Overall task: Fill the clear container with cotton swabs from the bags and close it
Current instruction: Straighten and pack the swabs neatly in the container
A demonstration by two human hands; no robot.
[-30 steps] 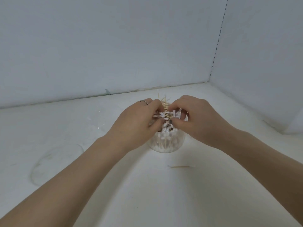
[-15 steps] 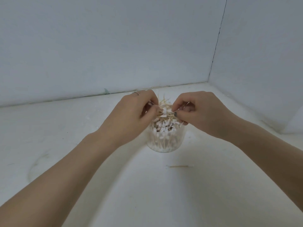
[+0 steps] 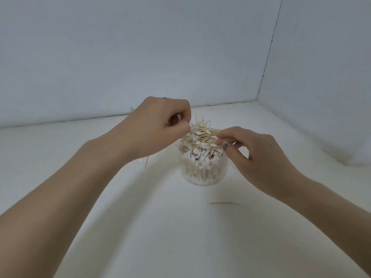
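White walls (image 3: 140, 57) meet in a corner behind a pale tabletop (image 3: 180, 237). From my remote station I note the clear container (image 3: 204, 171) standing upright on that surface, near mid-frame, lid off, packed with upright cotton swabs (image 3: 200, 155); a loose heap of swabs lies crosswise over its mouth. My left hand (image 3: 156, 127) hovers at the container's upper left, fingers curled into a closed fist that pinches a single swab (image 3: 39, 116), its white tip showing inside the curl. My right hand (image 3: 259, 155) sits at the right rim, thumb and forefinger drawn close together, pinching swabs from the heap; the other fingers are loosely bent. One stray swab (image 3: 221, 203) lies flat on the tabletop, apart from the container on its near side.
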